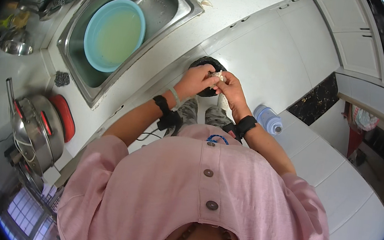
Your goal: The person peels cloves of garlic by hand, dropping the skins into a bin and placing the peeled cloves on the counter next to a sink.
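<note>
A garlic bulb with papery skin is held between my two hands. My left hand grips it from the left with thumb and fingers. From the right, the fingertips of my right hand pinch the same bulb. Both hands are above a bin lined with a black bag, which they partly cover; what lies inside the bin cannot be made out. Several garlic cloves lie on the white countertop beyond my hands, near the sink's corner.
At the left, a steel sink holds a light-blue basin of cloudy liquid. Steel pots and a scouring pad are on the counter. A bluish plastic bottle lies on the floor to the right of my legs.
</note>
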`<state>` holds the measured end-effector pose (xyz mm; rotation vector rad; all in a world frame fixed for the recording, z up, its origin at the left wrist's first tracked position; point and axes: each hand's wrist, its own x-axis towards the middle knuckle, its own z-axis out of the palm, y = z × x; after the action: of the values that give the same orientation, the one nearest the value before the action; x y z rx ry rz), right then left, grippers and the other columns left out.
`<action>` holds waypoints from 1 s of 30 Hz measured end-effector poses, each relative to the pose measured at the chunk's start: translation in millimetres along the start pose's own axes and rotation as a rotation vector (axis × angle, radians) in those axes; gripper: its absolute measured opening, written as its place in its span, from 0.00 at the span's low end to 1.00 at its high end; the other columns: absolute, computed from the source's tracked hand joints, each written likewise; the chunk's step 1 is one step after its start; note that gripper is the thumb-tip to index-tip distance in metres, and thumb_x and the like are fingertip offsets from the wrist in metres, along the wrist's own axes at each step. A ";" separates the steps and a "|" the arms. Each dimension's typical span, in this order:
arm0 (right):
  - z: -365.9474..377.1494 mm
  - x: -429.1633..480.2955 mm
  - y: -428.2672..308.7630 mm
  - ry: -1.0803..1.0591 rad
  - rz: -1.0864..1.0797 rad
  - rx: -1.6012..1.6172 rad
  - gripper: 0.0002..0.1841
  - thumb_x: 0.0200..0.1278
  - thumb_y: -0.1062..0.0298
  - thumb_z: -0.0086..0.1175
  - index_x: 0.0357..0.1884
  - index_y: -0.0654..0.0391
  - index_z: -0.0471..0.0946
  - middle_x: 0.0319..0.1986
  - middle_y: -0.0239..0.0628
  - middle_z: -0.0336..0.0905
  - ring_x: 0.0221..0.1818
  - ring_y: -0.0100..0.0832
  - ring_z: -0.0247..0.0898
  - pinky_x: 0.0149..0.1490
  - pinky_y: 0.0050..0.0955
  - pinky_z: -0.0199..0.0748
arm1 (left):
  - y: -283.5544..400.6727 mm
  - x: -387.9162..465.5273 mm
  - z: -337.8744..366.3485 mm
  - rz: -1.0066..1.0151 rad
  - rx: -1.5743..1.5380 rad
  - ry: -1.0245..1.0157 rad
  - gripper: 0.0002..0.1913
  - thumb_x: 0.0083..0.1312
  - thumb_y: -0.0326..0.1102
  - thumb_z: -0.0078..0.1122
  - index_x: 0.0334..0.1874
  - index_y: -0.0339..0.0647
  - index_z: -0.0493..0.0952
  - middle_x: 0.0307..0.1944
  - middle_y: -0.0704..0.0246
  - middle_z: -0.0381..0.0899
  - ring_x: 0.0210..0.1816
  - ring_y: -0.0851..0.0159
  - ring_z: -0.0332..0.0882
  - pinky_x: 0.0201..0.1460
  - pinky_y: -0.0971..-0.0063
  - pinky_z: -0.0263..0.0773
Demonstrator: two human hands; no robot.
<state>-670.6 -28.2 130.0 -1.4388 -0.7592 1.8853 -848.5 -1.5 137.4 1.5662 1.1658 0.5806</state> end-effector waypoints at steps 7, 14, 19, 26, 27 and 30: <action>4.3 -3.9 -5.8 -0.135 -0.060 -0.246 0.13 0.76 0.64 0.48 0.52 0.60 0.78 0.29 0.28 0.76 0.29 0.19 0.68 0.36 0.19 0.69 | 14.0 -13.8 9.0 -0.126 0.051 0.061 0.15 0.71 0.43 0.57 0.38 0.35 0.71 0.28 0.56 0.79 0.29 0.55 0.79 0.34 0.65 0.72; -3.8 -21.4 -19.9 -0.202 -0.083 -0.279 0.16 0.78 0.59 0.46 0.51 0.61 0.78 0.29 0.27 0.74 0.29 0.19 0.66 0.36 0.21 0.68 | 19.2 -23.1 34.4 -0.080 0.203 0.145 0.16 0.75 0.43 0.47 0.37 0.34 0.70 0.29 0.50 0.75 0.32 0.43 0.74 0.33 0.58 0.67; -16.4 -29.6 -18.5 -0.265 -0.081 -0.264 0.17 0.77 0.59 0.46 0.50 0.62 0.78 0.29 0.27 0.74 0.29 0.19 0.65 0.36 0.20 0.68 | 24.5 -30.7 47.2 -0.071 0.184 0.149 0.16 0.77 0.41 0.44 0.38 0.34 0.70 0.30 0.50 0.76 0.34 0.42 0.75 0.35 0.57 0.68; -30.0 -29.5 -13.8 -0.269 -0.072 -0.172 0.14 0.77 0.64 0.45 0.51 0.61 0.79 0.30 0.27 0.75 0.29 0.18 0.66 0.36 0.20 0.68 | 30.2 -34.8 57.6 -0.048 0.070 0.272 0.16 0.77 0.41 0.44 0.37 0.33 0.70 0.31 0.49 0.76 0.35 0.41 0.75 0.37 0.58 0.69; -30.2 -29.6 -14.4 -0.257 -0.060 -0.123 0.14 0.76 0.66 0.45 0.51 0.61 0.79 0.30 0.27 0.75 0.29 0.18 0.66 0.36 0.20 0.68 | 30.7 -34.7 58.8 -0.042 0.045 0.312 0.16 0.77 0.41 0.44 0.36 0.33 0.69 0.30 0.48 0.76 0.35 0.41 0.74 0.37 0.58 0.69; -33.3 -32.0 -18.6 -0.274 -0.084 -0.123 0.13 0.75 0.69 0.44 0.52 0.62 0.78 0.31 0.28 0.76 0.30 0.18 0.67 0.37 0.20 0.68 | 32.6 -34.7 63.1 0.008 0.036 0.350 0.15 0.77 0.40 0.44 0.38 0.34 0.70 0.30 0.51 0.76 0.32 0.45 0.74 0.36 0.60 0.69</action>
<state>-629.4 -39.1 155.6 -1.2121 -1.0652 2.0242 -797.8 -60.1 153.3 1.5380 1.4360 0.8677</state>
